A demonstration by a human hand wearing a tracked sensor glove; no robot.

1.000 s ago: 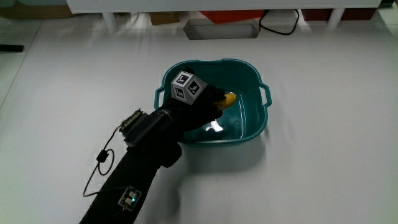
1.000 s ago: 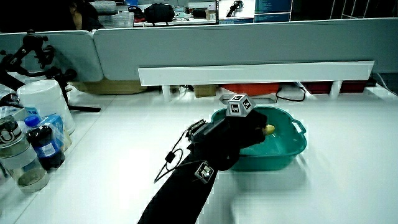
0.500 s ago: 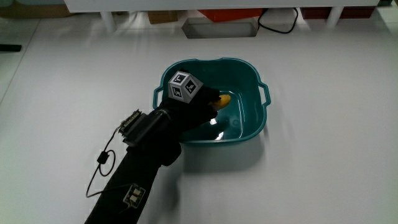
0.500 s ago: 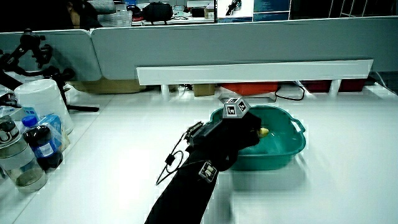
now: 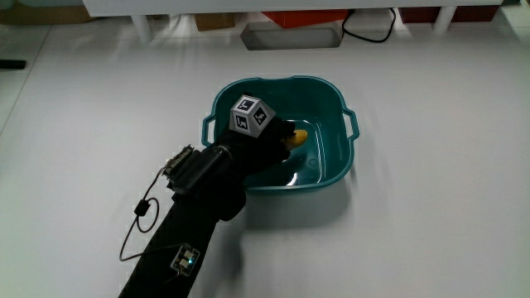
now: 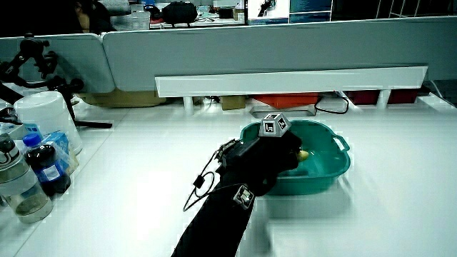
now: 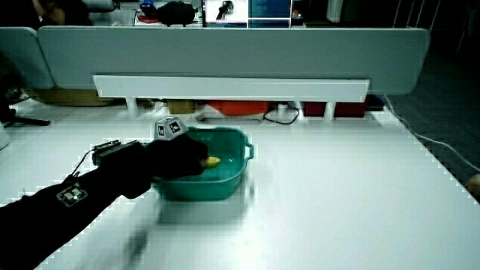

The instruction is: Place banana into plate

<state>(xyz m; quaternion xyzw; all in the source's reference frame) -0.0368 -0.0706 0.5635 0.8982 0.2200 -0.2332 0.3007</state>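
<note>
- The white tabletop [image 5: 431, 207] carries a teal basin [image 5: 335, 161] with small side handles, standing flat on it near the middle.
- In a side view, a cluster stands at the tabletop's edge — a white tub [image 6: 48, 118], a dark bottle with a blue cap [image 6: 44, 165] and a clear jar [image 6: 18, 187], well apart from the basin.
- A black cable [image 5: 368, 33] lies on the tabletop, farther from the person than the basin.

Gloved hand [image 5: 263, 142] reaches over the near rim of the teal basin [image 5: 335, 103], fingers curled down around the banana [image 5: 296, 137]. Patterned cube [image 5: 252, 115] faces up on its back. Black-sleeved forearm [image 5: 195, 211] slants back toward the person, low over the table; same in both side views.
</note>
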